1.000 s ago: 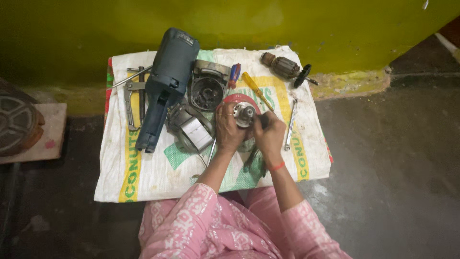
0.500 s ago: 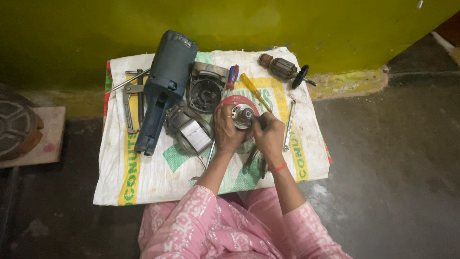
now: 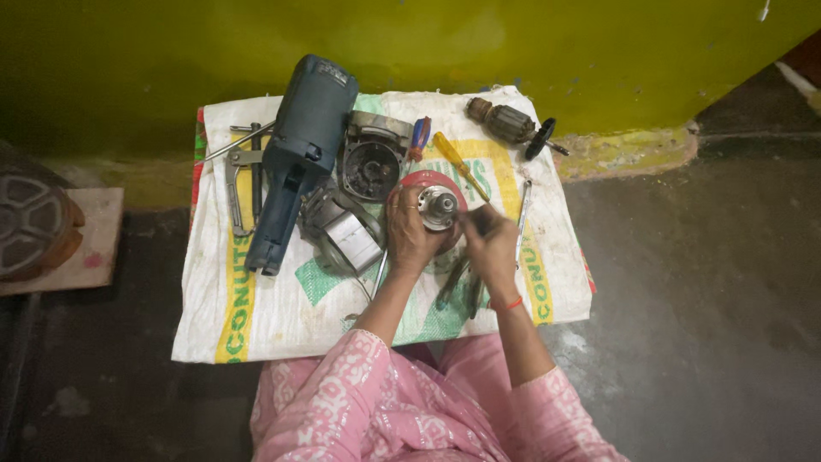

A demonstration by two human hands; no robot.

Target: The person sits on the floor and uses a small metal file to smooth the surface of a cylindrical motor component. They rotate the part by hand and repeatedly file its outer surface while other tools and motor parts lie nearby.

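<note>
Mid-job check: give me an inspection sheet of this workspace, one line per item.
Surface: white woven sack spread on a dark floor, against a yellow-green wall.
Job's things: red-rimmed round part with a metal hub, gripped by the left hand; the right hand holds a thin tool to the hub.
Clutter: blue-grey power tool body, open round gear housing, wound armature, two screwdrivers, metal puller, pliers.
Hands: both closed, working at the hub.
Cables: nothing seen.
Surroundings: round metal disc on a board to the left.
</note>
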